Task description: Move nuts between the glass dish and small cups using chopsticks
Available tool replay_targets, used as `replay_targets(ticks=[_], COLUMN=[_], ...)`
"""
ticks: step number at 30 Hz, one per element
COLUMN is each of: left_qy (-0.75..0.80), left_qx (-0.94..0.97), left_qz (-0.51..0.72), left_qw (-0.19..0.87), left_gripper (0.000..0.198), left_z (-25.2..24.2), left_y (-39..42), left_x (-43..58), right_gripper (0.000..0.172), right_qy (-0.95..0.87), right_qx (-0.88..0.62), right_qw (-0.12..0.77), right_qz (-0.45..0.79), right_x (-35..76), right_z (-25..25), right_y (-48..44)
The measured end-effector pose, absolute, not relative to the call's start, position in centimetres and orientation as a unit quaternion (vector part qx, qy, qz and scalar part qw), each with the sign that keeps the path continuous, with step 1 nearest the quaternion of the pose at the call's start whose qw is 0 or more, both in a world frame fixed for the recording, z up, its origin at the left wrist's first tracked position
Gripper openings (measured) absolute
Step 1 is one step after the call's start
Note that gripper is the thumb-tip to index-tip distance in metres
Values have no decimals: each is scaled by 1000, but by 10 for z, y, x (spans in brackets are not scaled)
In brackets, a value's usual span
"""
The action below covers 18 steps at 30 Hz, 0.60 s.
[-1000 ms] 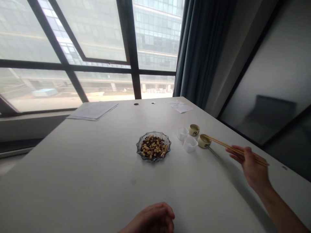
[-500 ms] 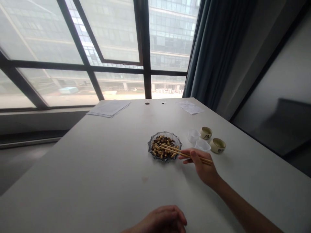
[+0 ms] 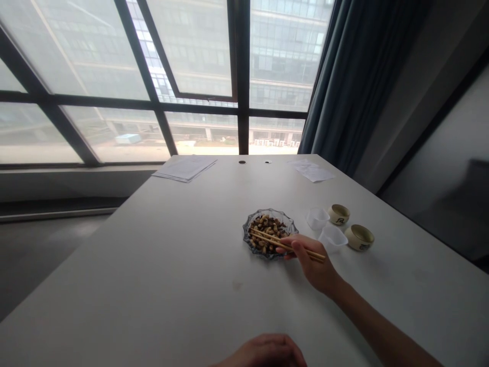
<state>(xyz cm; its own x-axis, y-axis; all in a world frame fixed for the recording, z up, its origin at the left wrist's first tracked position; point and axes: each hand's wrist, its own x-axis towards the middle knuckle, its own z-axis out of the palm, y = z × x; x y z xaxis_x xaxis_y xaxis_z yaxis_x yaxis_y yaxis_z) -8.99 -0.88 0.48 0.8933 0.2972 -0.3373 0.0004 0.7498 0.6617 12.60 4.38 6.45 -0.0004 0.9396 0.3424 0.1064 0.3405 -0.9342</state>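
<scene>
My right hand (image 3: pixel 311 262) is closed around a pair of wooden chopsticks (image 3: pixel 267 237). Their tips reach into a scalloped clear glass bowl (image 3: pixel 247 243) and touch the heap inside. That heap is a mix of peanuts in the shell (image 3: pixel 264 245) and darker brown bits too small to name. My right fingers are close to the bowl's right rim. At the bottom edge, my left hand (image 3: pixel 269 351) rests with its fingers curled together, partly cut off by the frame; nothing shows in it.
Right of the bowl stand two translucent plastic cups (image 3: pixel 318 218) and two beige ceramic cups (image 3: pixel 359 237) with dark markings. Paper sheets (image 3: pixel 185 168) lie at the white table's (image 3: pixel 171 270) far left, a crumpled sheet (image 3: pixel 312 171) at its far right. Windows and a dark curtain (image 3: pixel 344 81) are behind.
The whole view has shifted, so things appear further right. My right hand with the chopsticks has moved left relative to the bowl, over its right edge. My left hand sits lower in view.
</scene>
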Motion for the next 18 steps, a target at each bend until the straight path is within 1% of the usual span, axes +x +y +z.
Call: replay_targets(ticks=[6,12,15,18], left_qy=[225,219,218,216], left_qx=[350,358,364,368], left_qz=[84,82,79,82], left_qw=[906,904,902,901], left_gripper=[44,43,39,38], left_z=[8,13,13,12], left_y=[-9,-8,-8,-8], left_x=[-91,-91,-90,-90], right_gripper=[35,26,27,28], right_qy=[-646,-669,-658,-644], right_qx=[-399,-382,-388,-399], right_qw=[538,558,571,579], right_qz=[367,309,302,302], right_x=[126,122,120,117], right_z=[64,57,52,48], right_y=[48,54,54,53])
